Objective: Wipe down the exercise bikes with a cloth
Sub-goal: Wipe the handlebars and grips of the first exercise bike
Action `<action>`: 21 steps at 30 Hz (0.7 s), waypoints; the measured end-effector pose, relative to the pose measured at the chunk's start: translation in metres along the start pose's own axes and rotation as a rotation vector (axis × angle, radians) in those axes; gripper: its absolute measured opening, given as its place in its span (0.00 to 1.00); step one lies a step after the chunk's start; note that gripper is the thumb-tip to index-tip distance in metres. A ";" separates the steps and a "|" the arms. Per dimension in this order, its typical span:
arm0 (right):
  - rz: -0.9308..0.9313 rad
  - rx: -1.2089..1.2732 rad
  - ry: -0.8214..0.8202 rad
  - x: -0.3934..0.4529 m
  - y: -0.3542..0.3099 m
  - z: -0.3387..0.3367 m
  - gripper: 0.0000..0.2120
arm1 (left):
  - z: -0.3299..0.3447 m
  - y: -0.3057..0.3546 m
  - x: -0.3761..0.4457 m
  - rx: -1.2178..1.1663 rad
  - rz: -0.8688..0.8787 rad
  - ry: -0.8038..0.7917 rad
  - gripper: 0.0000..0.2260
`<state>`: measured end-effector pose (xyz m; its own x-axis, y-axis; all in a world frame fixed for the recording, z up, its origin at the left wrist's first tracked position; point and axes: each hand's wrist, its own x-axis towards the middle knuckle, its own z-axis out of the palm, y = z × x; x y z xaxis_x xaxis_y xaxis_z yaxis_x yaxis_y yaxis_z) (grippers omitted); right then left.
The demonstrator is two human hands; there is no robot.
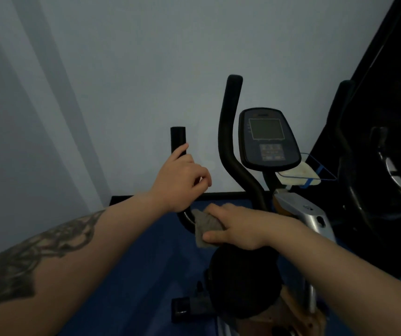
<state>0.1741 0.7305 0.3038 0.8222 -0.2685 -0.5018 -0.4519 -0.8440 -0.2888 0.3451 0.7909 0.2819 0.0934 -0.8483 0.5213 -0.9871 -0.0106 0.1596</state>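
An exercise bike stands in front of me, with a dark console point(267, 139) and black handlebars. My left hand point(182, 183) grips the left handlebar point(178, 139) below its upright end. Just lower, my right hand point(238, 226) holds a grey cloth point(205, 226) against the handlebar's lower curve. A taller curved handle point(228, 132) rises beside the console. The bike's silver frame point(308, 214) and a black pedal point(187, 309) show lower down.
A pale wall fills the left and back, close behind the bike. Blue flooring point(134, 263) lies beneath. A second dark machine point(376, 178) stands close on the right. A wire holder with a pale object point(301, 175) sits behind the console.
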 end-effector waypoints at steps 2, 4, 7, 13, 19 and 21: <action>0.023 -0.106 0.039 0.012 -0.011 0.001 0.30 | 0.001 0.001 0.000 -0.011 -0.016 0.022 0.12; 0.027 -0.038 0.144 0.024 -0.029 0.008 0.32 | 0.001 0.002 -0.001 -0.028 -0.019 0.032 0.12; 0.045 0.080 0.187 0.026 -0.037 0.011 0.33 | -0.001 0.003 -0.001 -0.030 -0.013 0.023 0.11; 0.012 -0.007 0.023 0.008 -0.010 0.003 0.24 | 0.000 0.002 -0.002 -0.046 0.000 0.030 0.11; 0.013 0.100 0.151 0.031 -0.038 0.012 0.26 | 0.001 0.001 -0.003 -0.063 0.009 0.058 0.12; -0.010 0.203 0.095 0.019 -0.025 0.005 0.26 | -0.001 0.002 -0.004 -0.060 0.027 0.044 0.12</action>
<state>0.1991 0.7486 0.2973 0.8513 -0.3114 -0.4222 -0.4964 -0.7386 -0.4562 0.3426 0.7947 0.2812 0.0740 -0.8238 0.5620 -0.9800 0.0445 0.1942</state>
